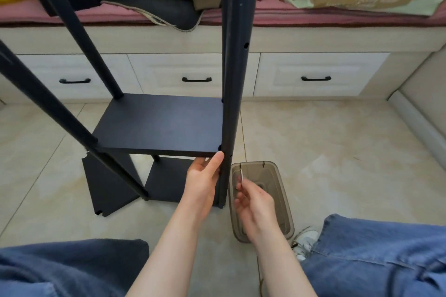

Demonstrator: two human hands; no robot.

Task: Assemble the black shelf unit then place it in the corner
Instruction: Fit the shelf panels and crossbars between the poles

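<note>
The black shelf unit [159, 125] is standing on the tiled floor [337, 152] before the drawers [313, 67]. The left hand [202, 181] is gripping the front corner of its middle board [154, 118] beside the front pole [237, 79] — thumb up on the edge, fingers curling underneath. The right hand [255, 205] is pinching a thin metal pin [241, 174] over the smoky plastic box [286, 202]

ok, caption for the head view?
Left hand at the black front post, under a shelf board; right hand pinches a small metal pin over a grey box.
</note>
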